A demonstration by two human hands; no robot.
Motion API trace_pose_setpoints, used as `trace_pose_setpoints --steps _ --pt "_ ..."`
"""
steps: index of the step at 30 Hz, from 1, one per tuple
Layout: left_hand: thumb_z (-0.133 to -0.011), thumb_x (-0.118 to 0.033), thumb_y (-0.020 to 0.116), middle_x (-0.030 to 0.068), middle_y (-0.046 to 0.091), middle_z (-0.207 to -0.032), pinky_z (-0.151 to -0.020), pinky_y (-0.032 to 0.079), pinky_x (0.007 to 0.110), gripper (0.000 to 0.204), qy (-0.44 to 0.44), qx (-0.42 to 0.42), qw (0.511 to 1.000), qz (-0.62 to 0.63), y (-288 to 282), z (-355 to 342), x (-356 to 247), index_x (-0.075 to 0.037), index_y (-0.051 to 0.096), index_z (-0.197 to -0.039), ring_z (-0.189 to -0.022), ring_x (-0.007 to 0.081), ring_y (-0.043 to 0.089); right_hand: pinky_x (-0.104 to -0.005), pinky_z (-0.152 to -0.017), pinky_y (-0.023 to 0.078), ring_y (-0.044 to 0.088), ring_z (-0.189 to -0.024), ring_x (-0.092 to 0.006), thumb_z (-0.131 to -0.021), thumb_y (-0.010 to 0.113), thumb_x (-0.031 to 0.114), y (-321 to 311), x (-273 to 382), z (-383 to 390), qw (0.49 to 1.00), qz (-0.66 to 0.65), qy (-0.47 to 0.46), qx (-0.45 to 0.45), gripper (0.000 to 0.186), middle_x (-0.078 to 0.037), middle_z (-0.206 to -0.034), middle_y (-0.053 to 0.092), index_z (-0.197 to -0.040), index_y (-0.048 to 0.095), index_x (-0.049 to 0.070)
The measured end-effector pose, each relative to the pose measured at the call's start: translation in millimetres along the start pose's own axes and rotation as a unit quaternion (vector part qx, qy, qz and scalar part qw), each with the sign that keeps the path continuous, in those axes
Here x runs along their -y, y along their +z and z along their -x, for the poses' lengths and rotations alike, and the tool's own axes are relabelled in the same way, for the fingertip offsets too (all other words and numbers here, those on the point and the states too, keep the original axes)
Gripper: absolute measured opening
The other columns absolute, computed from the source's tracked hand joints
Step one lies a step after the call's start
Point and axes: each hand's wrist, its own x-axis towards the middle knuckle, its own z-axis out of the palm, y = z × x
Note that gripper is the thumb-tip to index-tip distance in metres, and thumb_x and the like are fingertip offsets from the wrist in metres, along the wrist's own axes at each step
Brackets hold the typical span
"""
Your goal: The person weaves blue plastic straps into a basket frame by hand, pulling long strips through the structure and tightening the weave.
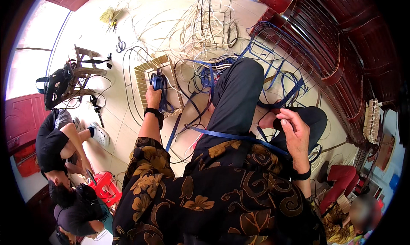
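Observation:
My left hand (153,96) is closed on a bundle of blue flat strap (159,80). The bundle is over a shallow rectangular basket (141,86) wrapped in pale cane-like strips, and loose loops of it hang inside. My right hand (294,132) is raised over my right leg, thumb and fingers apart, with nothing visible in it. A single blue strap (230,135) lies across my lap and passes by my right forearm. Where its ends are, I cannot tell.
Wire frames (215,18) and tangled pale strips (188,35) lie on the tiled floor ahead, with scissors (121,44) at left. Another wire frame with blue strap (294,89) leans near a dark wooden bench (324,52). People sit at left and lower right; a wooden stool (87,67) holds black gear.

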Motion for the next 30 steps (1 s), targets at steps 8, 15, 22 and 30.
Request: trace_pose_setpoints --steps 8,15,22,30 --pt "-0.077 -0.017 0.056 0.0236 0.067 -0.092 -0.084 0.049 0.049 0.032 -0.038 -0.176 0.983 -0.018 -3.8 11.7 13.7 -0.002 0.061 -0.106 -0.094 0.0458 0.063 -0.0265 -0.075 0.051 0.065 -0.08 -0.0136 -0.088 0.058 -0.001 -15.9 0.3 -0.9 1.0 0.008 -0.011 -0.02 0.027 -0.009 -0.097 0.069 -0.114 0.064 0.0" --pt "-0.078 -0.023 0.067 0.0217 0.061 -0.114 -0.095 0.045 0.041 0.055 0.169 -0.073 0.982 -0.034 -15.8 57.3 -82.9 0.002 0.057 -0.126 -0.106 0.0372 0.059 -0.0268 -0.076 0.051 0.066 -0.083 -0.0135 -0.09 0.058 0.002 -43.6 -27.2 17.9 0.997 0.011 0.004 -0.071 0.024 -0.008 -0.096 0.069 -0.113 0.064 0.0" --pt "-0.084 0.001 0.062 0.0121 0.067 -0.104 -0.084 0.05 0.031 0.027 0.446 0.12 0.877 0.134 -56.6 239.6 -261.5 0.001 0.065 -0.111 -0.093 0.0214 0.065 -0.0272 -0.081 0.051 0.065 -0.094 -0.0119 -0.091 0.06 0.011 -73.4 -69.8 44.5 0.997 -0.011 0.038 -0.072 0.029 -0.008 -0.101 0.07 -0.119 0.062 0.003" --pt "-0.082 -0.01 0.067 0.0225 0.062 -0.112 -0.086 0.05 0.04 0.041 0.493 0.53 0.688 -0.049 -14.3 316.0 -270.3 0.002 0.058 -0.119 -0.101 0.0379 0.062 -0.0456 -0.076 0.05 0.065 -0.084 -0.037 -0.085 0.065 0.022 -16.8 -91.7 74.3 0.969 0.122 -0.018 0.214 0.024 -0.019 -0.087 0.067 -0.105 0.068 0.009"
